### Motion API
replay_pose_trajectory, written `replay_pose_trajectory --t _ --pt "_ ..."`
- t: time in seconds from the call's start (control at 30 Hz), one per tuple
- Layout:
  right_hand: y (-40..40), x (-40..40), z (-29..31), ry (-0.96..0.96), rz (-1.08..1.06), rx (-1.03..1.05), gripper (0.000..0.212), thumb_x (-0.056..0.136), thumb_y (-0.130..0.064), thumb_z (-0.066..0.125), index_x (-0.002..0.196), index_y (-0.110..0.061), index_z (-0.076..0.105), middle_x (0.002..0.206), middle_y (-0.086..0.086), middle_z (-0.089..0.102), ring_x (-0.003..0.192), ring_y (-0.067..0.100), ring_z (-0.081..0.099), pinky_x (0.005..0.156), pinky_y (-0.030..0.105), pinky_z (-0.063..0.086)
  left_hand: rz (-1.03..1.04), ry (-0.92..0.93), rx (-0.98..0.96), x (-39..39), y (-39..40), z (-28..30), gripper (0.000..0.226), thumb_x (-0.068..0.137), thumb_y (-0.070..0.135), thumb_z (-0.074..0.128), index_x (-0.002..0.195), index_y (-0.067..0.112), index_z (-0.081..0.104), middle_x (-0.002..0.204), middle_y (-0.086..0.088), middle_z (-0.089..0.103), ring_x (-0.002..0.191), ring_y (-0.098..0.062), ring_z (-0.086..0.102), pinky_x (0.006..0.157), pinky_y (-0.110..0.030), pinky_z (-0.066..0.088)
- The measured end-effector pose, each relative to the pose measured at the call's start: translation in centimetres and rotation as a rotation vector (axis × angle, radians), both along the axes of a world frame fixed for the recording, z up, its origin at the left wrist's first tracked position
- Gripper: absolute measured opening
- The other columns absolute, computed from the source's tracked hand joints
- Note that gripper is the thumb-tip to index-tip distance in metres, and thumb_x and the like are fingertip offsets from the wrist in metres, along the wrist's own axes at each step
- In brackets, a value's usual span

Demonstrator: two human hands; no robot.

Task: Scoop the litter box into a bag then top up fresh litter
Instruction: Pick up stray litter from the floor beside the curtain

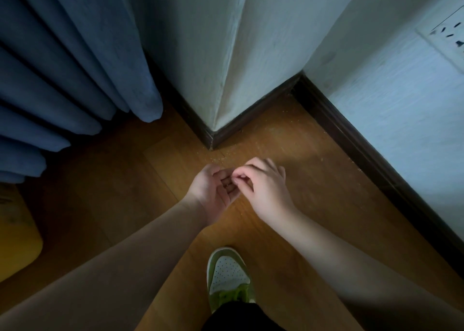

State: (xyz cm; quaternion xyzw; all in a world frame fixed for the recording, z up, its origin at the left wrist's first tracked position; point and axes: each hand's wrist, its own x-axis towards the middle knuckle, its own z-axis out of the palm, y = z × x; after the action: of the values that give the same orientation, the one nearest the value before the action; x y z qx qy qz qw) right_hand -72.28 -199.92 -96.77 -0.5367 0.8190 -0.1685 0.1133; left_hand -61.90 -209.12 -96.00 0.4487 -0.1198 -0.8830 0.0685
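— Cupping anything in that left hand (pixel 218 189)?

— Its palm faces up, fingers curled; a few small grains seem to lie in it, too small to be sure. My right hand (pixel 263 184) pinches thumb to fingertip just over that palm; whether it holds a grain I cannot tell.

— And the litter?

— Scattered grains (pixel 218 159) lie on the wooden floor (pixel 288 140) by the wall corner (pixel 213 132), beyond my hands.

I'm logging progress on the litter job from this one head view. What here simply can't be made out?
- Cupped left hand: anything in its palm is too small and dim, and the right hand's pinching fingertips cover it.
- Yellow object: cut by the left edge, dark, unidentifiable.
- Specks on the floor near the wall corner: too small to identify.
- Litter box, bag, scoop: none in frame.
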Motion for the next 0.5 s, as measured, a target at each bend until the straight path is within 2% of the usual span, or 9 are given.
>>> replay_pose_trajectory --t 0.07,0.17,0.23,0.3,0.37,0.43,0.47,0.5 --pt "0.3 -0.4 0.1 -0.03 -0.065 -0.064 0.02 0.092 -0.037 0.055 0.098 -0.027 0.072 0.099 -0.009 0.064 0.095 0.013 0.053 0.082 0.031 0.035 0.011 0.016 0.027 0.2 0.3 0.2 0.045 0.1 0.021 0.031 0.122 -0.011 0.055 0.119 -0.027 0.062 0.111 -0.035 0.061 0.103 -0.042 0.046" --pt "0.0 -1.8 -0.2 -0.151 -0.307 -0.154 0.024 0.091 -0.036 0.052 0.103 -0.025 0.07 0.101 -0.01 0.067 0.096 0.012 0.057 0.085 0.038 0.048 0.045 0.023 0.071 0.8 0.4 0.1 0.046 0.1 0.021 0.031 0.12 -0.012 0.056 0.119 -0.029 0.063 0.11 -0.036 0.062 0.104 -0.041 0.045" --pt "-0.9 -3.3 -2.0 -0.238 -0.443 -0.042 0.02 0.093 -0.033 0.053 0.105 -0.026 0.068 0.105 -0.009 0.068 0.1 0.014 0.059 0.088 0.041 0.05 0.055 -0.003 0.071 1.3 0.1 -0.2 0.046 0.1 0.02 0.031 0.12 -0.011 0.058 0.115 -0.028 0.066 0.11 -0.036 0.064 0.101 -0.04 0.048" --pt "-2.2 -3.9 -4.5 -0.279 -0.465 0.138 0.015 0.095 -0.03 0.055 0.103 -0.028 0.068 0.106 -0.008 0.068 0.1 0.014 0.061 0.09 0.039 0.051 0.065 -0.019 0.087 1.8 -0.4 -0.5 0.047 0.102 0.022 0.029 0.119 -0.011 0.058 0.113 -0.027 0.067 0.11 -0.036 0.064 0.1 -0.04 0.048" --pt "-3.0 -4.0 -7.2 -0.33 -0.501 0.211 0.019 0.097 -0.022 0.049 0.102 -0.026 0.068 0.104 -0.005 0.069 0.096 0.013 0.064 0.085 0.028 0.053 0.077 -0.022 0.105 2.4 -1.0 -0.7 0.048 0.102 0.022 0.028 0.119 -0.011 0.059 0.113 -0.027 0.067 0.109 -0.036 0.065 0.101 -0.04 0.048" --pt "-4.0 -3.9 -8.5 -0.329 -0.517 0.247 0.027 0.096 -0.016 0.044 0.102 -0.016 0.069 0.104 0.004 0.069 0.083 0.009 0.065 0.063 0.008 0.047 0.086 -0.021 0.102 2.9 -1.7 -0.7 0.049 0.102 0.023 0.027 0.119 -0.01 0.059 0.113 -0.027 0.067 0.108 -0.036 0.065 0.101 -0.041 0.048" --pt "-4.2 -3.9 -8.8 -0.33 -0.55 0.253 0.025 0.094 -0.015 0.046 0.102 -0.012 0.069 0.104 0.007 0.069 0.078 0.008 0.064 0.056 0.006 0.044 0.09 -0.023 0.1 3.0 -2.0 -0.7 0.05 0.102 0.024 0.027 0.119 -0.01 0.059 0.112 -0.026 0.067 0.108 -0.035 0.065 0.1 -0.04 0.048" --pt "-4.5 -4.1 -9.1 -0.301 -0.532 0.258 0.022 0.093 -0.017 0.049 0.102 -0.012 0.069 0.104 0.006 0.068 0.081 0.01 0.064 0.059 0.008 0.044 0.098 -0.026 0.099 3.1 -2.3 -0.8 0.05 0.102 0.024 0.026 0.119 -0.01 0.059 0.112 -0.026 0.067 0.107 -0.035 0.066 0.099 -0.04 0.049"
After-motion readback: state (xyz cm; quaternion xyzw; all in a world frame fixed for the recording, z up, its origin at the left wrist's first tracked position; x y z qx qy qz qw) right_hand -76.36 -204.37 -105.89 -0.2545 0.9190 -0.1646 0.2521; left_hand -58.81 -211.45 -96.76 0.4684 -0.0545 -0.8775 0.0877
